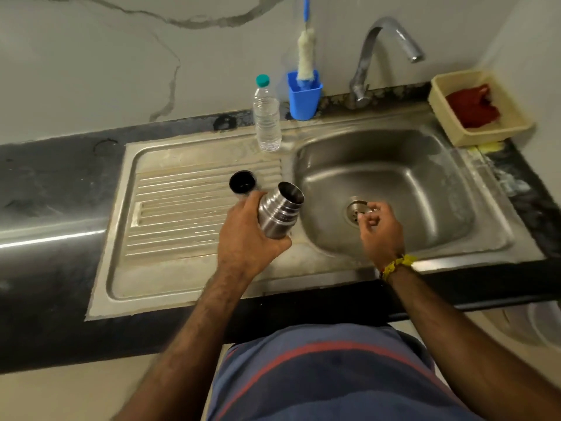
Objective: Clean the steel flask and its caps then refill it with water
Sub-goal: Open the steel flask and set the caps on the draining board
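Two hands work at a steel sink (pixel 431 141): the left hand (pixel 247 238) grips the uncapped steel flask (pixel 280 214), mouth tilted toward the basin, while the right hand (pixel 381 229), nearer the drain, pinches a small cap in its fingers (pixel 365 215).

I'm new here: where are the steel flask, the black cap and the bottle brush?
Steel flask (pixel 280 212), head view, ribbed neck.
Black round cap (pixel 242 182), head view, hollow inside.
White bottle brush (pixel 305 57), head view, bristles.

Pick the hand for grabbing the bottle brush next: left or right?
Right. The left hand is gripping the steel flask, while the right hand hangs over the sink basin, apparently empty and nearer the bottle brush.
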Demonstrator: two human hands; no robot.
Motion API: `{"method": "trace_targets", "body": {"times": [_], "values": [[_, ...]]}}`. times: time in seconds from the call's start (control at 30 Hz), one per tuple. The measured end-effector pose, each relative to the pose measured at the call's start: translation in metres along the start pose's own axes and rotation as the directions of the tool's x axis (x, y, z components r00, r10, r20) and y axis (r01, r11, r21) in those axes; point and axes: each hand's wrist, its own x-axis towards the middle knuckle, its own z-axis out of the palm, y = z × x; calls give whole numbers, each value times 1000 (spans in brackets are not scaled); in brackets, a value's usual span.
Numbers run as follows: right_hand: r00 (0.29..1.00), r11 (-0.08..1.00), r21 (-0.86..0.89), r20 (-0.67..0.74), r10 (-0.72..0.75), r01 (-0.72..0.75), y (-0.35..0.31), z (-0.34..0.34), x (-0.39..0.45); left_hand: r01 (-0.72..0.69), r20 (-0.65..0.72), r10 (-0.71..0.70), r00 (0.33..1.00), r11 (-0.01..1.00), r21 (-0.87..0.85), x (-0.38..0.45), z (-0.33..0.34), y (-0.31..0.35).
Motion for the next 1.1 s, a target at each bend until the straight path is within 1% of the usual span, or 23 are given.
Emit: {"method": "trace_targets", "body": {"times": [0.07,0.23,0.33,0.4,0.5,0.67,0.77,0.97,1.1], "values": [[1000,999,-51,17,-9,9,8,-4,3,-23,52,19,998,997,77,7,13,9],[992,984,-178,124,27,-5,25,-13,11,-47,160,13,987,976,213,17,42,31],[989,955,-295,147,15,30,37,-26,15,-65,216,-9,976,942,330,17,54,40],[991,938,-345,136,11,37,46,-37,17,-72,237,-22,971,921,383,15,60,41],[995,938,-344,97,1,33,50,-42,16,-67,244,-40,969,908,413,13,64,40],[993,929,-362,114,-33,72,46,-40,15,-58,234,-46,971,907,418,22,70,47],[996,943,-324,77,-51,74,51,-41,14,-70,262,-56,963,891,448,24,76,50],[992,936,-338,103,-69,100,59,-33,16,-116,318,-46,947,875,471,22,81,53],[992,931,-347,97,-83,112,58,-35,18,-127,344,-53,937,868,480,26,86,54]]}}
